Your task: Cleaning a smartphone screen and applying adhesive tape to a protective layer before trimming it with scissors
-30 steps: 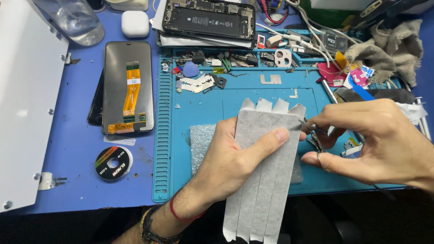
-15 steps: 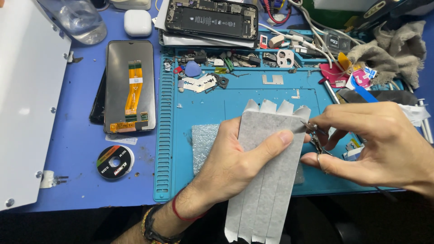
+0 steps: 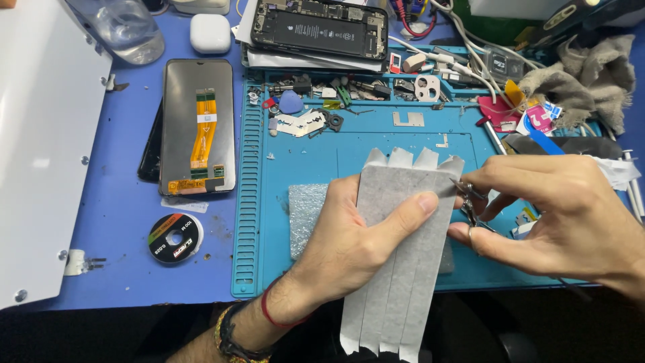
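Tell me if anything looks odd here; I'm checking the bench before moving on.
Nothing looks spilled or broken. The grey sheet in the left hand is slit into strips, their ends fanned unevenly. The right hand holds small scissors at its edge.

1 head-worn camera looks steeply down, close over the blue repair mat and desk.

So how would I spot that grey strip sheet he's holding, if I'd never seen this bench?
Start at the teal work mat in the middle of the blue bench. Over its near edge, the left hand holds a tall grey sheet, thumb pressed across its front. Unlike the small bubbly pad lying flat beside it, it is split lengthwise into four strips with pointed tops, and the right hand brings small scissors to its right edge.
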